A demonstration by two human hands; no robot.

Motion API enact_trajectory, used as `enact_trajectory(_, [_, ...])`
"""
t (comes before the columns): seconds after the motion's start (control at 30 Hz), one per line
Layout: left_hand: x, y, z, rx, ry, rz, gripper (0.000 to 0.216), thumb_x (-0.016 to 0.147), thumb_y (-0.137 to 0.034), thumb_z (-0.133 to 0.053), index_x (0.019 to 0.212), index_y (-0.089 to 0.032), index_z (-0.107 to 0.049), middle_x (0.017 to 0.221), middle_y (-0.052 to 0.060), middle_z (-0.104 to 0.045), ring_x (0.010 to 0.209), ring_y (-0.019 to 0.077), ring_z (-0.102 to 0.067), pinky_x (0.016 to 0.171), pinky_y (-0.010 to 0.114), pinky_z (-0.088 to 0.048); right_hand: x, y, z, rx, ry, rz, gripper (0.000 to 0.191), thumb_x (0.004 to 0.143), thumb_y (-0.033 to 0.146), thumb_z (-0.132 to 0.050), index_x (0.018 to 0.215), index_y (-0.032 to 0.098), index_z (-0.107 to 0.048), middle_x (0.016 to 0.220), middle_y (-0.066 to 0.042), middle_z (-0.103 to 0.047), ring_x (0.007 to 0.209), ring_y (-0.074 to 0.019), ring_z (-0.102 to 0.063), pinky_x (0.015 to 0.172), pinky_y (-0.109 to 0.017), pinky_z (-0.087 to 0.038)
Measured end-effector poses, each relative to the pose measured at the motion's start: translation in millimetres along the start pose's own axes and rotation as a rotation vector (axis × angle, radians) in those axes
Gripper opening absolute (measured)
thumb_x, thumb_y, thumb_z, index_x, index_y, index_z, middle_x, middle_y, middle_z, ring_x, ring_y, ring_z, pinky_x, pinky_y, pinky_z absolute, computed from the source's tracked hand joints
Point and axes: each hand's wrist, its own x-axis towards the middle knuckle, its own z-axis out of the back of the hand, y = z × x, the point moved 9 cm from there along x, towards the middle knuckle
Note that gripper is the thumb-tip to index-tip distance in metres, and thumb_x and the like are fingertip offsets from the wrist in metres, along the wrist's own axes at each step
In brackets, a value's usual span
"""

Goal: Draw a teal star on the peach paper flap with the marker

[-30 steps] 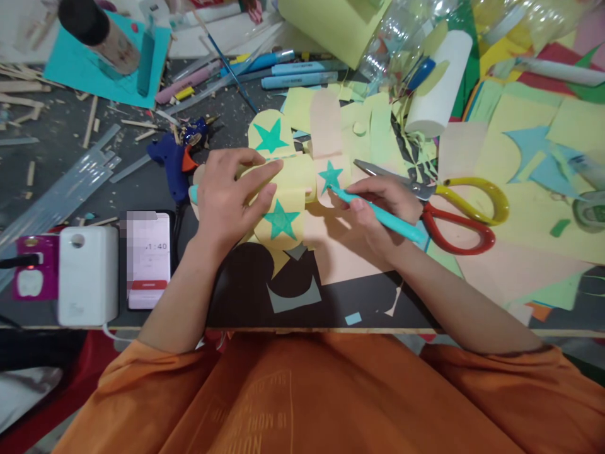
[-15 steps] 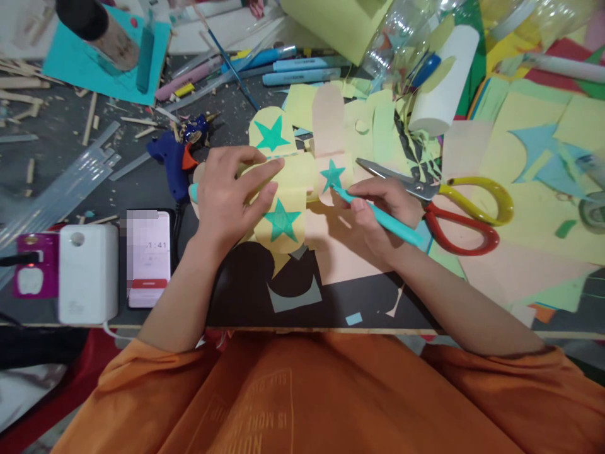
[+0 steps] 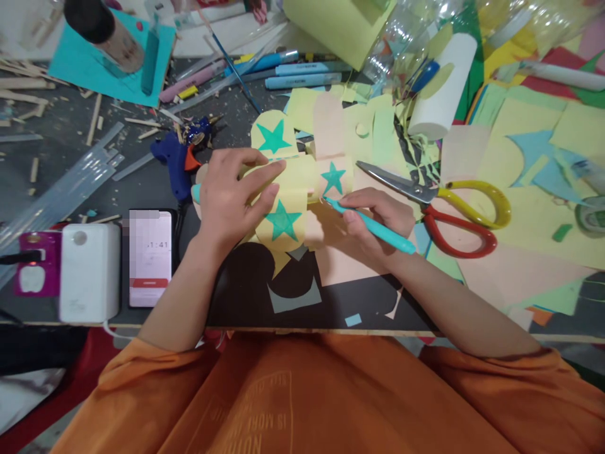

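Note:
My left hand point(image 3: 230, 198) grips a yellow paper model point(image 3: 297, 171) from its left side, thumb and forefinger lying over it. Rounded flaps stick out from the model. Teal stars mark the upper flap point(image 3: 274, 136), the lower flap point(image 3: 283, 222) and a peach flap point(image 3: 333, 178) on the right. In my right hand point(image 3: 385, 214) is a slim teal marker point(image 3: 385, 234), pinched between thumb and fingers. Its tip is by the lower left edge of the peach flap, below the star; whether it touches the paper I cannot tell.
Scissors point(image 3: 437, 197) with yellow and red handles lie right of my right hand. A blue glue gun point(image 3: 172, 164), phone point(image 3: 150, 258) and white charger point(image 3: 89, 272) are on the left. Pens point(image 3: 302, 81), paper scraps point(image 3: 543, 221) and a white roll point(image 3: 444, 88) crowd the table.
The marker's tip has moved down and left, from the star to the flap's lower edge, with my right hand. My left hand stays in place on the model.

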Motion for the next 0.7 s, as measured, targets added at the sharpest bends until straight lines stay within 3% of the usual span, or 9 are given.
enact_trajectory(0.23, [-0.4,-4.3,2.8,0.022,-0.044,-0.058,0.029,0.101,-0.043,-0.045,0.123,-0.039,-0.063,0.11,0.002,-0.072,0.102,0.0229,-0.066,0.087,0.044,-0.051,0.3,-20.9,5.8,0.126,-0.023,-0.274,0.009,0.092,0.029,-0.065,0.095,0.023,-0.07,0.084,-0.003,-0.076,0.073,-0.0163,-0.072,0.061,-0.03,-0.056])
enact_trajectory(0.37, [-1.0,-2.3,1.0,0.011,-0.02,-0.02,0.03,0.102,-0.043,-0.044,0.123,-0.037,-0.064,0.113,0.002,-0.071,0.106,0.0217,-0.064,0.092,0.043,-0.049,0.5,-28.5,3.8,0.081,0.007,-0.412,0.02,0.093,0.04,-0.063,0.09,0.022,-0.071,0.081,-0.004,-0.076,0.072,-0.0175,-0.072,0.061,-0.032,-0.057])
enact_trajectory(0.7, [0.6,-3.8,4.1,0.005,-0.062,-0.052,0.029,0.1,-0.043,-0.047,0.123,-0.042,-0.063,0.108,0.001,-0.072,0.1,0.0229,-0.066,0.087,0.042,-0.051,5.3,-26.6,0.7,0.086,0.045,-0.402,0.016,0.091,0.037,-0.066,0.089,0.022,-0.071,0.084,-0.003,-0.077,0.076,-0.0179,-0.073,0.066,-0.032,-0.058])
